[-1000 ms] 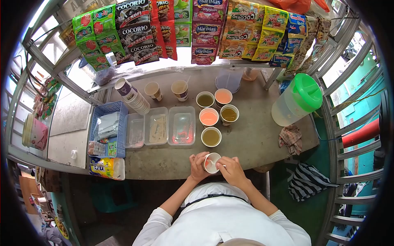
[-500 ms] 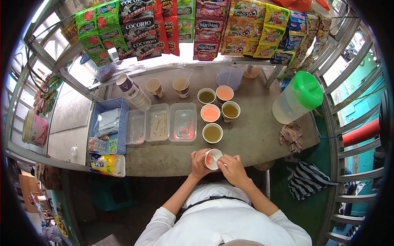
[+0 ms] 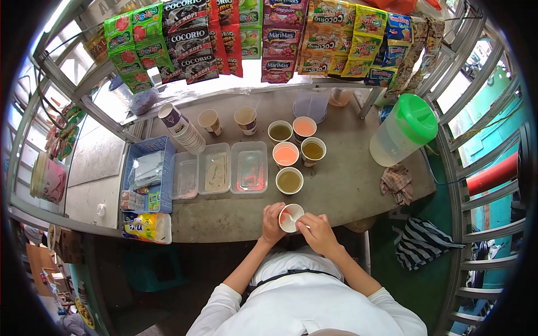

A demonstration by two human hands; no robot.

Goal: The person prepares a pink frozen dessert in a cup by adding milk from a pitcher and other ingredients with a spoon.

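At the counter's front edge, my left hand (image 3: 273, 223) is wrapped round a white paper cup (image 3: 292, 219) with something pinkish-red inside. The fingers of my right hand (image 3: 318, 231) are closed at the cup's right rim on a small white utensil, probably a spoon, whose lower part is inside the cup. Just beyond stands a cup of olive-brown drink (image 3: 290, 181). Farther back are a cup of pink drink (image 3: 286, 154), another pink one (image 3: 305, 127), and two more with brownish drinks (image 3: 313, 149), (image 3: 280, 131).
Three clear plastic containers (image 3: 249, 168) stand left of the cups, beside a blue basket (image 3: 131, 185). Behind them are stacked paper cups (image 3: 188, 136). A green-lidded pitcher (image 3: 389, 143) and a checked cloth (image 3: 397, 184) are at right. Sachet strips (image 3: 283, 45) hang overhead.
Both hands stay at the cup with almost no change in pose. The view has shifted slightly.
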